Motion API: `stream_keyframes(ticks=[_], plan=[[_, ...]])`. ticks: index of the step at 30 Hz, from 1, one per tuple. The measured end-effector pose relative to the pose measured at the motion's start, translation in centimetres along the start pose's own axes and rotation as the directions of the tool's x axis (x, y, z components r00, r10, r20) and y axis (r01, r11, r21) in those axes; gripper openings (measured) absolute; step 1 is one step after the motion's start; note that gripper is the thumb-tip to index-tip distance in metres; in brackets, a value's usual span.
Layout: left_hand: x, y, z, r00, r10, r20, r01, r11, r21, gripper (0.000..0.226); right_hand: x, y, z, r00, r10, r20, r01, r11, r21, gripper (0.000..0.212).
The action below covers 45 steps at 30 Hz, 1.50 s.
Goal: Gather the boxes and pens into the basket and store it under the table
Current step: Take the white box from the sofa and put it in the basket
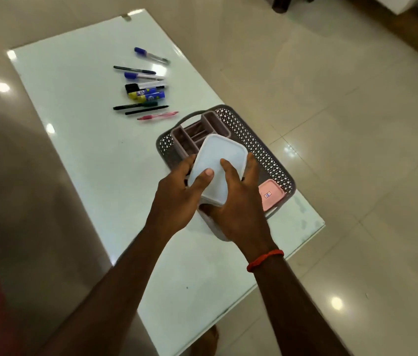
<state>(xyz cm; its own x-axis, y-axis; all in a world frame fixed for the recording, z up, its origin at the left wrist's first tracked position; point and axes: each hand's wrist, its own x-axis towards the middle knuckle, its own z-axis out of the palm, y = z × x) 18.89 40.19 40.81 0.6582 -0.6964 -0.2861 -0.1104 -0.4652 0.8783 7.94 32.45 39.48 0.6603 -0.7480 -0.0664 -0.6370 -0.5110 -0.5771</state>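
Observation:
A white lidded box (217,160) is held tilted over the grey perforated basket (262,150). My left hand (174,199) grips its left side with the thumb on the lid. My right hand (238,204) holds its near right corner. Inside the basket sit a mauve compartment organiser (197,129) at the far end and a pink box (271,194) at the near right. Several pens and markers (143,88) lie in a loose row on the white table (95,155) beyond the basket, with a pink pen (157,115) closest to it.
The basket stands at the table's right edge, partly overhanging it. Glossy beige floor tiles (357,124) surround the table. A bare foot (206,340) shows below the table's near edge. A red string band is on the right wrist.

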Motion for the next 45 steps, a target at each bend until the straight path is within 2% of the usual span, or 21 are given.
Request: stream_keyframes(ticks=[5, 10, 13, 16, 19, 23, 25, 30, 32, 36, 41, 45], plan=[[3.6, -0.2, 3.1, 0.998, 0.029, 0.055, -0.031, 0.999, 0.032, 0.059, 2.2, 3.3, 1.4, 0.997, 0.056, -0.049, -0.057, 0.998, -0.020, 0.082], [7.1, -1.6, 5.7, 0.995, 0.040, 0.088, -0.049, 0.994, 0.102, 0.065, 4.4, 5.6, 2.6, 0.995, 0.100, -0.010, -0.100, 0.995, -0.014, 0.075], [8.8, -2.7, 7.4, 0.996, -0.028, 0.087, 0.008, 0.976, 0.217, 0.071, 5.1, 6.5, 3.4, 0.990, 0.135, 0.033, -0.134, 0.991, -0.015, 0.077], [10.2, -3.4, 8.5, 0.990, -0.087, 0.108, 0.061, 0.971, 0.230, 0.075, 5.2, 7.3, 4.0, 0.983, 0.162, 0.086, -0.157, 0.986, -0.057, 0.081], [11.4, -3.9, 9.1, 0.988, -0.124, 0.090, 0.107, 0.979, 0.177, 0.070, 5.5, 7.9, 4.3, 0.980, 0.188, 0.069, -0.181, 0.979, -0.090, 0.074], [11.5, -3.8, 9.7, 0.986, -0.162, -0.034, 0.161, 0.986, -0.046, 0.054, 6.4, 8.1, 4.1, 0.981, 0.190, -0.039, -0.194, 0.958, -0.210, 0.066], [11.2, -3.8, 9.8, 0.985, -0.169, -0.021, 0.166, 0.981, -0.104, 0.053, 7.0, 8.1, 4.0, 0.975, 0.209, -0.068, -0.220, 0.946, -0.237, 0.063], [9.5, -3.8, 8.6, 0.985, -0.038, 0.170, 0.018, 0.993, 0.116, 0.073, 7.3, 8.2, 3.1, 0.972, 0.230, -0.049, -0.234, 0.930, -0.284, 0.062], [8.4, -3.7, 7.3, 0.982, 0.023, 0.187, -0.055, 0.984, 0.170, 0.074, 6.6, 7.7, 2.4, 0.978, 0.201, -0.063, -0.210, 0.931, -0.297, 0.062], [6.1, -3.9, 3.9, 0.970, 0.099, 0.221, -0.155, 0.955, 0.254, 0.061, 4.1, 4.7, 1.8, 0.985, 0.135, -0.110, -0.161, 0.948, -0.273, 0.055], [3.0, -4.3, -1.1, 0.959, 0.171, 0.226, -0.251, 0.885, 0.392, 0.057, 1.2, 0.1, 2.0, 0.995, 0.055, -0.080, -0.075, 0.963, -0.261, 0.050], [0.0, -4.0, -5.6, 0.949, 0.225, 0.221, -0.309, 0.805, 0.506, 0.060, -1.0, -4.0, 1.9, 0.999, 0.015, -0.038, -0.026, 0.956, -0.292, 0.055]])
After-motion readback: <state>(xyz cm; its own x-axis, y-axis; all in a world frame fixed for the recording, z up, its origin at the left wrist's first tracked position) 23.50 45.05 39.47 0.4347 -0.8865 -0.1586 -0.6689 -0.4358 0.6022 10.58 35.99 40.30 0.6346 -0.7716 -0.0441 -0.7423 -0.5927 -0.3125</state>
